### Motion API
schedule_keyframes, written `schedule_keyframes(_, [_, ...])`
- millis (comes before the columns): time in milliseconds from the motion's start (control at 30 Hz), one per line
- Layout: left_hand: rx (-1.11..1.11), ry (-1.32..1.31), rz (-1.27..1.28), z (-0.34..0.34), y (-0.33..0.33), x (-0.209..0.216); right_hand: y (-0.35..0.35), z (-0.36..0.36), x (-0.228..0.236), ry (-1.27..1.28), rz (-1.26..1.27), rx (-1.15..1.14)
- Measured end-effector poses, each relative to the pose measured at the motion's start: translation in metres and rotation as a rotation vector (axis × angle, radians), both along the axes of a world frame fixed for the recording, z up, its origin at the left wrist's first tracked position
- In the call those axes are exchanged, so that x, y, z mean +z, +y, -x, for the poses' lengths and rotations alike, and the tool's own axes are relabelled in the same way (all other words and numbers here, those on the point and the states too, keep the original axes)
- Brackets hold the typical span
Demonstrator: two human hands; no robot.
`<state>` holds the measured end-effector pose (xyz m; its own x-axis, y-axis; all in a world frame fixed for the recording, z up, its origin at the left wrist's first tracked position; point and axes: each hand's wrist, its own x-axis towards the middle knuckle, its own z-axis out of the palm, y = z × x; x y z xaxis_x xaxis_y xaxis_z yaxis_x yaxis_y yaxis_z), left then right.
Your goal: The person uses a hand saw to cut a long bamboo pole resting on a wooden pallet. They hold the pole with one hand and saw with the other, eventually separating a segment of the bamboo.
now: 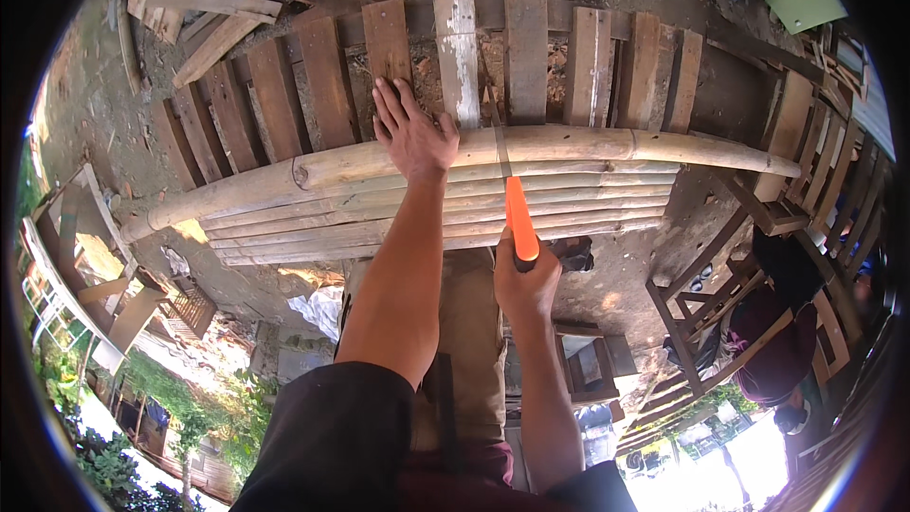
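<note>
Pole [569,142] at 12 o'clock, saw [518,218] across it. Right grip [528,286] wraps handle; left grip [417,137] spread, at 10 o'clock from handle. Keep strokes long, square; left fingertips clear.

Left arm [391,284] outstretched, left hand [420,142] palm-down, fingers [390,114] slightly spread; right hand [531,284] curled tight.

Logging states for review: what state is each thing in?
Left hand: open, palm down at the thick bamboo pole.
Right hand: closed around the saw handle.
Saw: blade crossing the thick bamboo pole; cut depth unclear.
Thick bamboo pole: lying crosswise.
Thin bamboo poles: lying side by side.
Wooden slats: spaced in a row, one flaking white.
</note>
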<state>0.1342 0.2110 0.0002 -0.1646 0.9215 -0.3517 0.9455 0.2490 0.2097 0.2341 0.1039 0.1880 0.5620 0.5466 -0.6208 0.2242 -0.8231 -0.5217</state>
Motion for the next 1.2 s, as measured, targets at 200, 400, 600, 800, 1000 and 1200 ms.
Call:
schedule_keyframes(200, [0.007, -0.020, 0.068, 0.001, 0.000, -0.003, 0.005, 0.002, 0.000, -0.017, 0.018, -0.006])
schedule_keyframes(400, [0.026, -0.016, 0.076, 0.004, -0.004, -0.005, -0.087, -0.005, -0.052, 0.212, -0.150, -0.177])
schedule_keyframes(600, [0.021, -0.018, 0.046, 0.007, -0.004, -0.004, -0.108, -0.010, -0.063, 0.276, -0.111, -0.145])
schedule_keyframes(800, [0.022, -0.034, 0.027, 0.008, -0.011, -0.003, 0.065, -0.014, 0.028, 0.153, 0.114, 0.036])
schedule_keyframes(1000, [0.008, 0.000, -0.024, 0.004, -0.005, -0.002, -0.013, -0.006, 0.107, 0.092, -0.020, 0.018])
schedule_keyframes(1200, [-0.018, -0.076, -0.139, 0.008, -0.009, -0.012, -0.099, -0.016, 0.085, 0.094, -0.019, 0.009])
